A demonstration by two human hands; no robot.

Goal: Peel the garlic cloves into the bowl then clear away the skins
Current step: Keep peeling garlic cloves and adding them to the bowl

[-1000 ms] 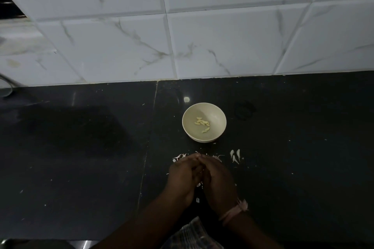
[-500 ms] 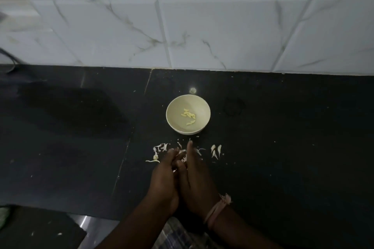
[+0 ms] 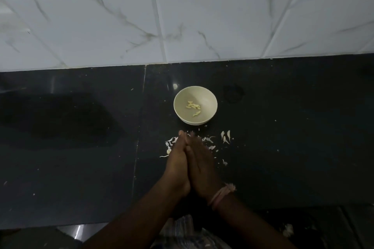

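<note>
A small round cream bowl (image 3: 195,105) sits at the centre of the black polished stone counter (image 3: 81,147), with pale peeled garlic cloves (image 3: 193,107) lying in its bottom. At its 6 o'clock the left hand (image 3: 178,164) and right hand (image 3: 201,168) press palm to palm, fingers straight and pointing toward the bowl. Thin white garlic skins (image 3: 225,137) lie scattered around the fingertips, from 9 to 3 o'clock. A pink thread band (image 3: 221,193) circles the right wrist. White marble-veined wall tiles (image 3: 202,22) rise at 12 o'clock.

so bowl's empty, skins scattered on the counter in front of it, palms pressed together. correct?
Not empty: the head view shows peeled garlic cloves in the bowl. The rest holds: skins scattered on the counter, left hand and right hand pressed palm to palm.
</note>
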